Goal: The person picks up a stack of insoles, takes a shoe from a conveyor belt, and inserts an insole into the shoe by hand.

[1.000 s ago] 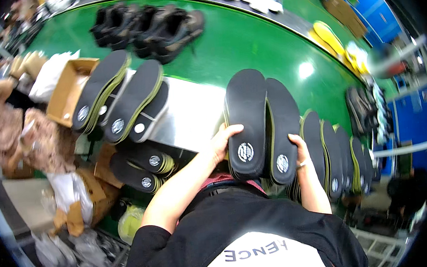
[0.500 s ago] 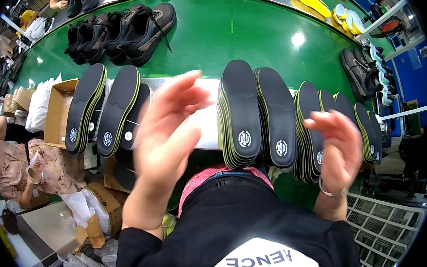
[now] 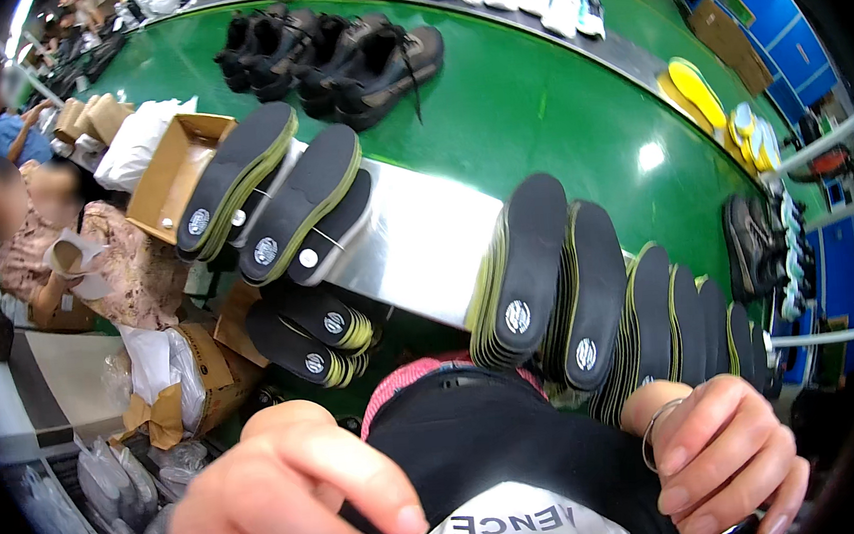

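Observation:
Both my hands are raised close to the camera, in front of my black shirt. My left hand (image 3: pixel 289 489), at the lower left, is blurred and loosely closed, its fingers bent down; the lower frame edge hides what they may hold. At the lower right my right hand (image 3: pixel 728 454) is curled, with a bracelet at its wrist. A thin dark object (image 3: pixel 734 532) shows under its fingers, mostly cut off. Beyond the hands, apart from both, stand stacks of black insoles with yellow-green edges: a right stack (image 3: pixel 537 258), one beside it (image 3: pixel 599 284), and left stacks (image 3: pixel 244 171).
The insoles stand on a shiny metal bench (image 3: pixel 414 228) along a green table (image 3: pixel 535 108). Dark shoes (image 3: pixel 371 66) sit on the table. An open cardboard box (image 3: pixel 179 176) is at the left, near a person in a patterned top (image 3: pixel 130 255). More insoles (image 3: pixel 317 341) lie below the bench.
Both hands have come back from above the insole stacks toward me and lower in the picture, and their fingers have curled. The view has shifted, showing more of the bench and lower insoles.

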The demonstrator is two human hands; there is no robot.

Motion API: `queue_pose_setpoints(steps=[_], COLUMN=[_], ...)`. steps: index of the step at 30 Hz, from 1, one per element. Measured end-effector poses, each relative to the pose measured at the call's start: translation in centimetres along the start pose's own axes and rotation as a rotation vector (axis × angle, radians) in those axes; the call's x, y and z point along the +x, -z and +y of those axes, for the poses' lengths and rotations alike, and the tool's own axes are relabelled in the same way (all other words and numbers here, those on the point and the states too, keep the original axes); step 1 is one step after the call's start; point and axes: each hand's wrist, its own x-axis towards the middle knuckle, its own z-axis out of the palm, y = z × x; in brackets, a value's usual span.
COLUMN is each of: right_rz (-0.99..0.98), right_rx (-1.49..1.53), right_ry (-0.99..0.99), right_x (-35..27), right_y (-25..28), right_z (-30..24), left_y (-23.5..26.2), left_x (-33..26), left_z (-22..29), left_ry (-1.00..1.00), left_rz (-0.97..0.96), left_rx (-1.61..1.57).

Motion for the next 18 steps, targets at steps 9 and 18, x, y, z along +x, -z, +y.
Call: queue_pose_setpoints(steps=[9, 18], right_rz=[-0.11, -0.096], right_rx=[0.148, 0.223], right_ry=[0.011, -0.132], right_x=[1.7, 0.2], right_y=[0.5, -1.1], right_z=[3.0, 3.6], left_y=[2.7, 5.3], left_x=[1.3, -1.6], left_z=[-0.3, 0.4], left_ry=[0.027, 0.109], left_rz=[-0.164, -0.324], left_rx=[-0.006, -0.127])
